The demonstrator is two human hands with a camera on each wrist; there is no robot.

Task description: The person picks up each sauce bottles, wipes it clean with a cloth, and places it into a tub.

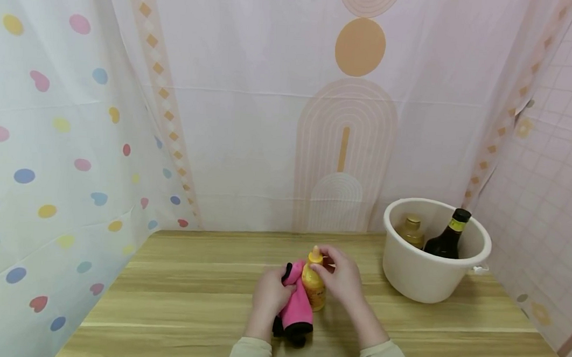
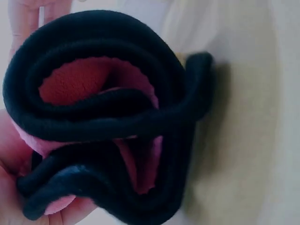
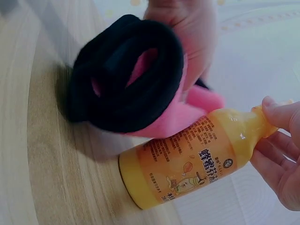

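A yellow squeeze bottle [image 1: 315,288] with an orange printed label stands on the wooden table. Thumb and fingers of my right hand [image 1: 343,275] pinch it around the neck, just below the pointed cap. Beside it, my left hand [image 1: 271,292] grips a bunched pink cloth [image 1: 299,308] with black edging, pressed against the bottle's side. The left wrist view has the folded black-edged end of the cloth [image 2: 98,124] close up. From the right wrist, the bottle's label [image 3: 192,164] with Chinese print and a cartoon shows plainly, its base on the table.
A white bucket [image 1: 421,280] stands at the right of the table [image 1: 188,286]. Inside it are a dark bottle [image 1: 445,243] with a yellow neck band and a yellowish capped bottle [image 1: 411,232]. Patterned curtains [image 1: 249,144] hang behind and at both sides.
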